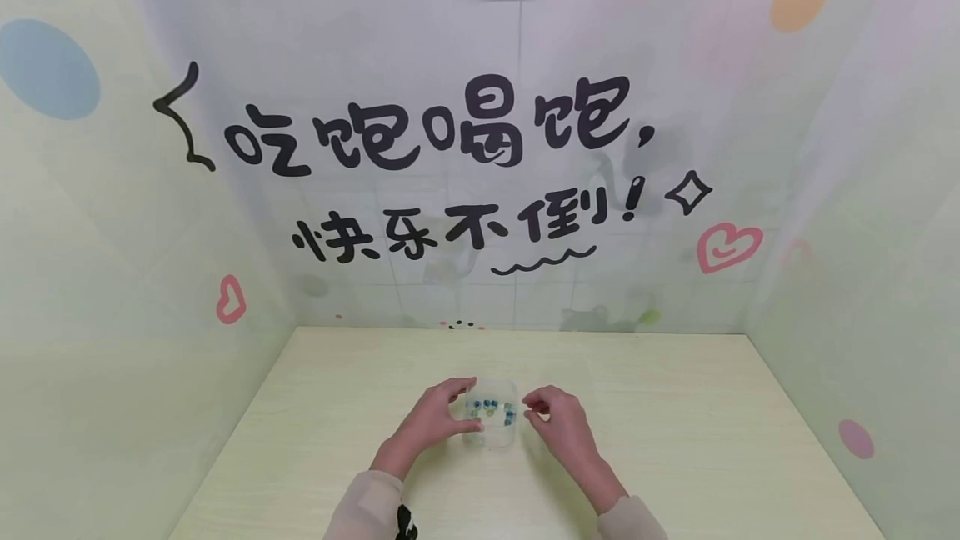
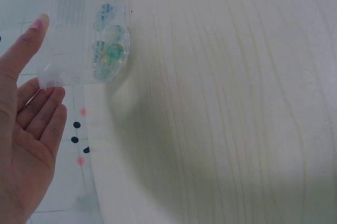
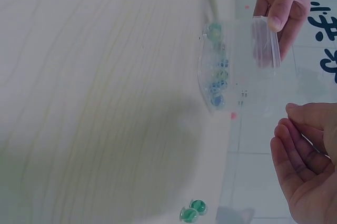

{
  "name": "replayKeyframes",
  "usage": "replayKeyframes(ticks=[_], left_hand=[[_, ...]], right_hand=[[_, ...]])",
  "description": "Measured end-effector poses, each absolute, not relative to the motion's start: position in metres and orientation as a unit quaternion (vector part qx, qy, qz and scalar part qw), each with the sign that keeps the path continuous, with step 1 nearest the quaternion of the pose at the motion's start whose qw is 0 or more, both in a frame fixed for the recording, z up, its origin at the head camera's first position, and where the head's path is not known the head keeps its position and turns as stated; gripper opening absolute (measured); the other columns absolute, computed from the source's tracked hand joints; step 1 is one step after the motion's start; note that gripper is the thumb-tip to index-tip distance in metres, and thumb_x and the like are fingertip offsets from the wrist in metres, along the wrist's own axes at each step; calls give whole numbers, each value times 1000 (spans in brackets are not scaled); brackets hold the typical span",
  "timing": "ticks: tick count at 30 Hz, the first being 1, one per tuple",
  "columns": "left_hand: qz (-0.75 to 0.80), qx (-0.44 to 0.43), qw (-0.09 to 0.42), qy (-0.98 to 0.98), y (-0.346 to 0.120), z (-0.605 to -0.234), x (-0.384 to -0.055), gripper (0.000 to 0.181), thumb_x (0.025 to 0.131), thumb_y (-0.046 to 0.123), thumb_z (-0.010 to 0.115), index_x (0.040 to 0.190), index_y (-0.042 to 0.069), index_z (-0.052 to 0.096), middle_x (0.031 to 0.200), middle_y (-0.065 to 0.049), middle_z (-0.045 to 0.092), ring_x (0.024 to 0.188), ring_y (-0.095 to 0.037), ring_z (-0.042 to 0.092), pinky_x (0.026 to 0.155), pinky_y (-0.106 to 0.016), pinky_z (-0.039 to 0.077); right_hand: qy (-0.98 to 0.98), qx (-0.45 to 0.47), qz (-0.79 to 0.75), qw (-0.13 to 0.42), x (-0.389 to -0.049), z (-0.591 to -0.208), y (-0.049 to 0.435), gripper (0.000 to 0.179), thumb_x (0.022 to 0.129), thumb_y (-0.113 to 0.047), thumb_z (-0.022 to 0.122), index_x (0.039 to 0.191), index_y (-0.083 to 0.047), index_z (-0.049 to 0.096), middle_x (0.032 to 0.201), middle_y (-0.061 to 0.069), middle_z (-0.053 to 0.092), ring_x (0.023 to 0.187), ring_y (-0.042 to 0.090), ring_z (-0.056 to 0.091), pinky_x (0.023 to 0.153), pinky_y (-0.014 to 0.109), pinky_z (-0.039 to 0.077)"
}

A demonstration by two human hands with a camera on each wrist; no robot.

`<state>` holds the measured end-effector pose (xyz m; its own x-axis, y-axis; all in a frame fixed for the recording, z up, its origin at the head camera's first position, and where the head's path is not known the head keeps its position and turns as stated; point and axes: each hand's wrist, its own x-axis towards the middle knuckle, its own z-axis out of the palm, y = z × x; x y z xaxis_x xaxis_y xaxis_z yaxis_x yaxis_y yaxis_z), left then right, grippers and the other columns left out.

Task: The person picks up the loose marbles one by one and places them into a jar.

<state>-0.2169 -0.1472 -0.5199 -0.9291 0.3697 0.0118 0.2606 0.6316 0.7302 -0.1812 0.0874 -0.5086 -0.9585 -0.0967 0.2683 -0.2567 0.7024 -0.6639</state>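
A clear plastic box (image 1: 491,437) stands on the table with several blue and green glass marbles (image 3: 218,76) in its bottom. My left hand (image 1: 435,417) grips the box at its upper left side, thumb on the near wall and fingers round the far one. Close by the right side of the box is my right hand (image 1: 561,425), fingers loosely bent and thumb tip near the index fingertip. Nothing shows between those fingertips in the right wrist view. Two green marbles (image 3: 189,214) lie on the table beyond the right hand; in the head view they are hidden.
The pale wood-grain table (image 1: 300,457) ends at a printed backdrop (image 1: 420,40) with black writing, and side walls (image 1: 862,315) rise left and right. A black-and-white item (image 1: 406,521) shows at the left sleeve (image 1: 367,502).
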Motion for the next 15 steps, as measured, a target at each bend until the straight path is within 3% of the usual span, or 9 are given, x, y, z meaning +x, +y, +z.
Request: replayKeyframes(ticks=[15], left_hand=[[395,177,69,899,-147,-520,-217,75,80,26,85,144,4,51,144,-18,55,129,-40,55,107,-50,51]], right_hand=[[-921,83,364,113,-182,-513,98,11,83,-3,77,93,-8,74,89,2,72,79,12,66,68,22,60]])
